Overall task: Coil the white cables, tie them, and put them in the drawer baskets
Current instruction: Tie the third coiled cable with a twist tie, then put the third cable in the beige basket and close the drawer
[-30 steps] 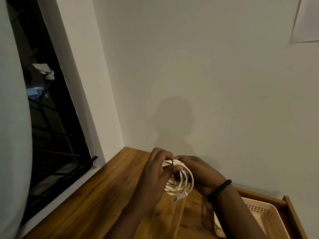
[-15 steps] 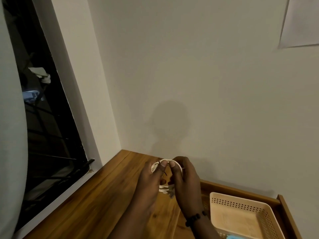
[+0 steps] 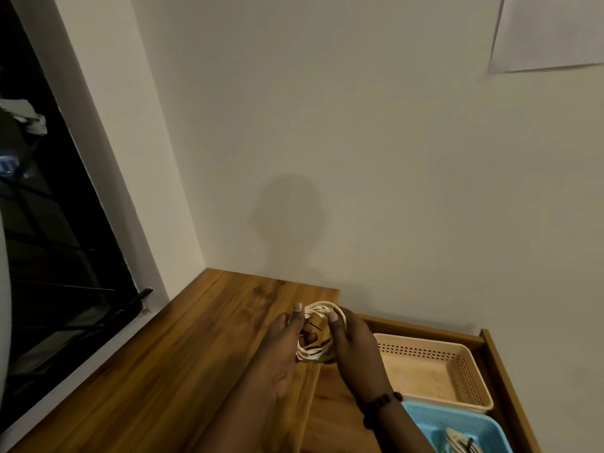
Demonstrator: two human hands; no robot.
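- Pinching white cable coil (image 3: 318, 335) from both sides: left hand (image 3: 282, 351) and right hand (image 3: 351, 348), thumbs up on the top rim, thin dark tie (image 3: 315, 325) poking out between.
- Held upright over wooden top (image 3: 196, 354), at the edge of open drawer (image 3: 500, 364).
- Likely to spring loose if either pinch eases before the tie is twisted.
- Beyond, beige basket (image 3: 438, 374), bare; nearer, blue basket (image 3: 457, 433) with coiled cable.
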